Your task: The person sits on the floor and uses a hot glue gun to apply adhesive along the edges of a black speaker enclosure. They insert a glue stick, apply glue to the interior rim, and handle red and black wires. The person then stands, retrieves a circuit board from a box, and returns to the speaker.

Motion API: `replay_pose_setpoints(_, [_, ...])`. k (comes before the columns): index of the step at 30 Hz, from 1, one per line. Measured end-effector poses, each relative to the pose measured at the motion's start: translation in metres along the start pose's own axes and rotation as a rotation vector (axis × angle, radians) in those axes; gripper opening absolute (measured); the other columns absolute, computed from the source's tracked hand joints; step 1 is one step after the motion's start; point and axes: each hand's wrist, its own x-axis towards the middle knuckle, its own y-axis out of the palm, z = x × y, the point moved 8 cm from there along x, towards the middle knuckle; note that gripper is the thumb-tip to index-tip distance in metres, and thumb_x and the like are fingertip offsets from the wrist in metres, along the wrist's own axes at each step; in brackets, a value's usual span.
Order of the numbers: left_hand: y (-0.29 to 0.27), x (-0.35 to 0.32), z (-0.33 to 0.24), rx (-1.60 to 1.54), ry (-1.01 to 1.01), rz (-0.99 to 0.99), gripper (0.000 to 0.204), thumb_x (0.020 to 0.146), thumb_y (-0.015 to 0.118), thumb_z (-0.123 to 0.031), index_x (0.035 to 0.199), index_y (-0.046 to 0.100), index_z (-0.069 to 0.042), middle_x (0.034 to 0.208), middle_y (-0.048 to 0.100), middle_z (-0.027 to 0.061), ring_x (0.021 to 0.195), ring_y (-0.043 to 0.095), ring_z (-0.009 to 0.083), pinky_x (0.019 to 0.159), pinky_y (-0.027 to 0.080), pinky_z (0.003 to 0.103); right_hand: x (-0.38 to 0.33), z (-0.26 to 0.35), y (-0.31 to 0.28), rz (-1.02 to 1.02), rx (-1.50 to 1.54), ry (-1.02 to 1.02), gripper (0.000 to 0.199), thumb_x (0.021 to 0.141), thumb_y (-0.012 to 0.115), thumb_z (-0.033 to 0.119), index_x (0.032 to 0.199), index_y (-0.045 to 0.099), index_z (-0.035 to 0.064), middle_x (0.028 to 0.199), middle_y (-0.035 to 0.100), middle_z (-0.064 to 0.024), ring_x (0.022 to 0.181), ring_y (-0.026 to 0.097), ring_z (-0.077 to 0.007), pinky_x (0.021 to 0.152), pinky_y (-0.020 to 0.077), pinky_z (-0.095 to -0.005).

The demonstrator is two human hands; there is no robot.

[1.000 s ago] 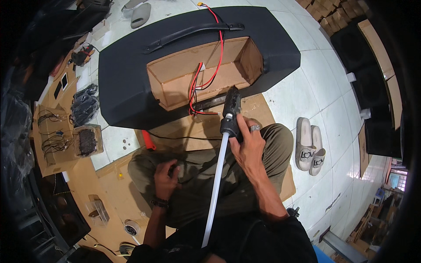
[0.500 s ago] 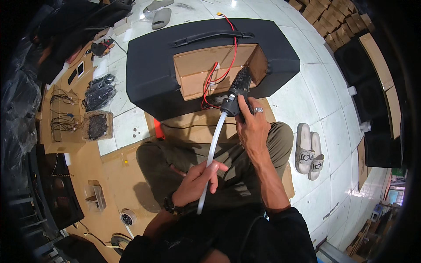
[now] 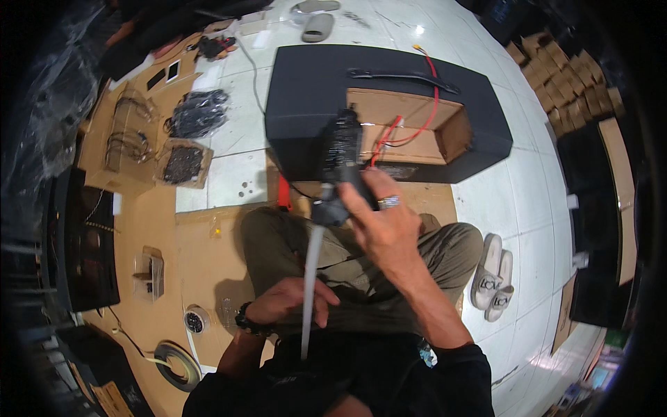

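A black hot glue gun (image 3: 340, 163) is in my right hand (image 3: 385, 219), whose fingers wrap round its body; the gun is slightly blurred. From its rear, a long white glue stick (image 3: 311, 281) hangs down toward my lap. My left hand (image 3: 288, 304) rests low behind the stick, fingers loosely apart and holding nothing that I can see. Beyond the gun stands a black speaker cabinet (image 3: 306, 90) with a strap handle (image 3: 403, 78) and a rectangular opening into bare wood. Red and black wires (image 3: 434, 104) run out of that opening over the top.
On the left are a box of cables (image 3: 114, 149), bagged black parts (image 3: 198, 113), a tub of screws (image 3: 184, 163) and a small round container (image 3: 196, 320). A tape roll (image 3: 178, 366) lies lower down. Slippers (image 3: 493, 278) sit on the right, near stacked black cabinets (image 3: 590, 167).
My right hand has swung the glue gun left, out of the cabinet opening and nearer to me. My left hand has dropped slightly and its fingers are off the stick. The view has shifted too.
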Motion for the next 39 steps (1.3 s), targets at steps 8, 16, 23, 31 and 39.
replay_pose_setpoints(8, [-0.155,-0.103,0.042,0.301,0.098,-0.985,0.047,0.105,0.044,-0.046,0.104,0.068,-0.006,0.082,0.066,0.0058,0.076,0.062,0.0146,0.073,0.049,0.032,0.125,0.108,0.178,0.165,0.554,0.073,0.05,0.074,0.081,0.011,0.123,0.068,0.0071,0.099,0.064,-0.02,0.091,0.066,-0.0341,0.071,0.0544,-0.0384])
replay_pose_setpoints(16, [-0.15,-0.091,0.028,1.102,0.317,-1.199,0.028,0.087,0.075,-0.031,0.074,0.069,-0.007,0.066,0.066,0.0094,0.06,0.064,0.0249,0.055,0.05,0.036,0.146,0.134,0.404,0.537,1.073,0.689,0.039,0.081,0.076,0.019,0.111,0.067,-0.0027,0.092,0.072,-0.0123,0.068,0.067,-0.0163,0.051,0.0554,-0.0305])
replay_pose_setpoints(23, [-0.182,-0.093,0.037,1.034,0.062,-1.156,0.031,0.085,0.077,-0.037,0.072,0.072,-0.009,0.061,0.066,0.0076,0.055,0.066,0.0218,0.055,0.051,0.033,0.119,0.134,0.543,0.497,1.16,0.779,0.032,0.084,0.073,0.014,0.11,0.066,-0.0017,0.097,0.071,-0.0127,0.083,0.066,-0.0218,0.077,0.0502,-0.0346])
replay_pose_setpoints(31, [-0.213,-0.11,0.058,0.799,-0.041,-1.166,0.033,0.084,0.077,-0.041,0.073,0.075,-0.01,0.063,0.067,0.0062,0.058,0.066,0.0177,0.056,0.051,0.031,0.097,0.14,0.587,0.588,0.83,0.672,0.044,0.08,0.07,0.007,0.122,0.062,-0.001,0.104,0.071,-0.0147,0.094,0.067,-0.0247,0.083,0.0519,-0.0353])
replay_pose_setpoints(39, [-0.217,-0.105,0.055,0.778,-0.067,-1.088,0.038,0.086,0.073,-0.046,0.071,0.072,-0.011,0.062,0.065,0.007,0.058,0.064,0.021,0.057,0.05,0.036,0.047,0.108,0.486,0.391,1.089,0.614,0.034,0.088,0.068,0.005,0.122,0.064,-0.0013,0.105,0.07,-0.0127,0.096,0.067,-0.0205,0.086,0.0522,-0.0327])
